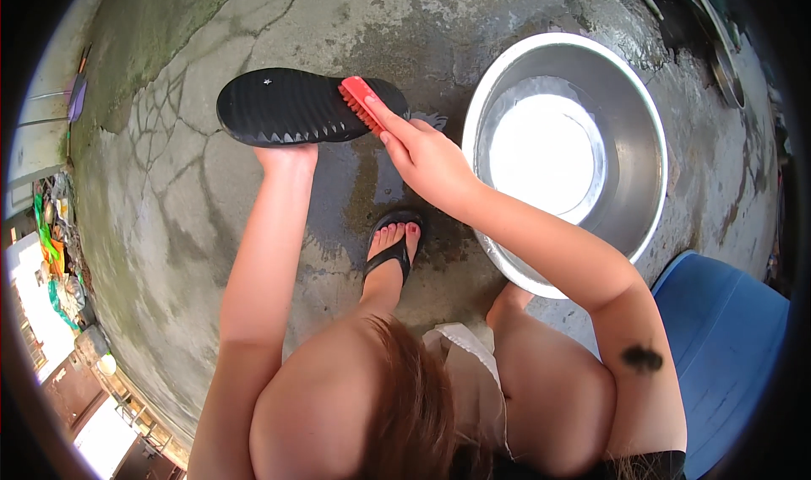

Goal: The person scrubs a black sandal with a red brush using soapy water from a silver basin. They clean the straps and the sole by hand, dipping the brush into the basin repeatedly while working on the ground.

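Observation:
A black ribbed shoe sole [285, 103] with a small star mark faces up in front of me. My left hand [288, 156] supports it from below; the fingers are hidden behind it. In my right hand [431, 157] is a red scrubbing brush [361, 94], its index finger stretched along the back. The brush's bristles touch the sole near its right end. Right of my hands stands a large metal basin [633, 182] with water inside, and my right forearm passes over its near-left rim.
Cracked concrete ground [209, 182] has wet patches under the hands. A blue plastic drum [722, 334] lies at the right. My foot in a black flip-flop [396, 252] is below the shoe. Mixed litter [57, 252] lines the left wall, where a purple dustpan [77, 100] shows.

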Demonstrator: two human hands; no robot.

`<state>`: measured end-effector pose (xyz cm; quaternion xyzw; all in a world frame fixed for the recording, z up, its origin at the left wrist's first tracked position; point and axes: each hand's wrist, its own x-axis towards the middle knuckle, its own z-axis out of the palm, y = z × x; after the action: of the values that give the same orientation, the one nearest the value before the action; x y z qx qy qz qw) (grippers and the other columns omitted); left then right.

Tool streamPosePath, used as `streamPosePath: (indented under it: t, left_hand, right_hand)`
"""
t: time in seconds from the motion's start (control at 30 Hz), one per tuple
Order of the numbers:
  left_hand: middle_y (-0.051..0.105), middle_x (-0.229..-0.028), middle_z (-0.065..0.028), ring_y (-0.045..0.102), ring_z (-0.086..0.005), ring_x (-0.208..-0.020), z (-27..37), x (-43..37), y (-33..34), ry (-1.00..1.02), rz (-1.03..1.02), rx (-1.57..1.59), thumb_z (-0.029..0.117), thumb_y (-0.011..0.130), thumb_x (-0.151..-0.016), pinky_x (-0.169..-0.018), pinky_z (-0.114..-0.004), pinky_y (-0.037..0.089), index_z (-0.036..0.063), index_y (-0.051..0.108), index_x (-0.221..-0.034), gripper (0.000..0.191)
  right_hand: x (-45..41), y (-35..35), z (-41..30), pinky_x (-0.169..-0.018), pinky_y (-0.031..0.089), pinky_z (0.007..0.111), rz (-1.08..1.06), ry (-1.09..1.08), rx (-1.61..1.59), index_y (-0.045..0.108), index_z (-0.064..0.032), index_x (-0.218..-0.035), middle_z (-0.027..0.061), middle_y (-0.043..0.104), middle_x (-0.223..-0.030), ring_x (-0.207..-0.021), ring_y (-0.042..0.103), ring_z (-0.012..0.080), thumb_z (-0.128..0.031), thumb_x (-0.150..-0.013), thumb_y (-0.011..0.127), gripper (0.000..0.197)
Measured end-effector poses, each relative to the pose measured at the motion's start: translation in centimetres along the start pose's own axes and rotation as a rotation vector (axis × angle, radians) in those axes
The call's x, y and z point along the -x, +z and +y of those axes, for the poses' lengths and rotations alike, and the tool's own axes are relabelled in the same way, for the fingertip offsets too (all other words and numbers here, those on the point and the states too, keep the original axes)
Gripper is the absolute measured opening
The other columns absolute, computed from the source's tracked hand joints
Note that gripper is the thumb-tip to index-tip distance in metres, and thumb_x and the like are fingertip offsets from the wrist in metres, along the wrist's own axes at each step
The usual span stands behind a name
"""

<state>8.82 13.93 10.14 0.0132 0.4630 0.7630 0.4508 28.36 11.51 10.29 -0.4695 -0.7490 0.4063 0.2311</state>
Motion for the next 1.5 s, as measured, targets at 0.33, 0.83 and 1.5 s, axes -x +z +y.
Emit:
streamPosePath:
  t: [0.33,0.83,1.5]
  left_hand:
    - [0.064,-0.114,-0.0085,0.061,-0.0266,-0.107,1.3,-0.1,-0.2,-0.162,-0.051,0.005,0.041,0.051,-0.093,-0.097,-0.046,0.048,0.0112,0.06,-0.111,0.037]
    - [0.052,-0.127,-0.0126,0.046,-0.0248,-0.12,0.6,3.3,0.2,0.171,-0.395,-0.973,0.024,0.055,-0.092,-0.105,-0.038,0.035,-0.0005,0.051,-0.124,0.041]
    - [0.065,-0.113,-0.0137,0.053,-0.0214,-0.112,-0.2,4.3,1.4,-0.128,-0.859,-1.077,0.058,0.013,-0.1,-0.107,-0.034,0.031,-0.0078,0.059,-0.121,0.083]
  right_hand:
    - [-0.8,-6.0,2.6,-0.052,0.038,0.02,-0.025,0.546,-0.674,0.038,-0.0126,-0.145,0.0025,0.055,-0.093,-0.081,0.061,0.0103,-0.035,-0.095,0.058,0.059]
    - [-0.4,-9.1,3.4,-0.043,0.03,0.02,0.168,0.479,-1.173,0.048,-0.0082,-0.131,-0.0014,0.047,-0.084,-0.049,0.036,0.0064,-0.012,-0.091,0.06,0.042]
    - [-2.3,-10.1,3.2,-0.047,0.03,0.019,0.119,0.311,-0.93,0.037,-0.0188,-0.147,-0.0067,0.045,-0.078,-0.057,0.034,0.0027,-0.013,-0.094,0.057,0.057]
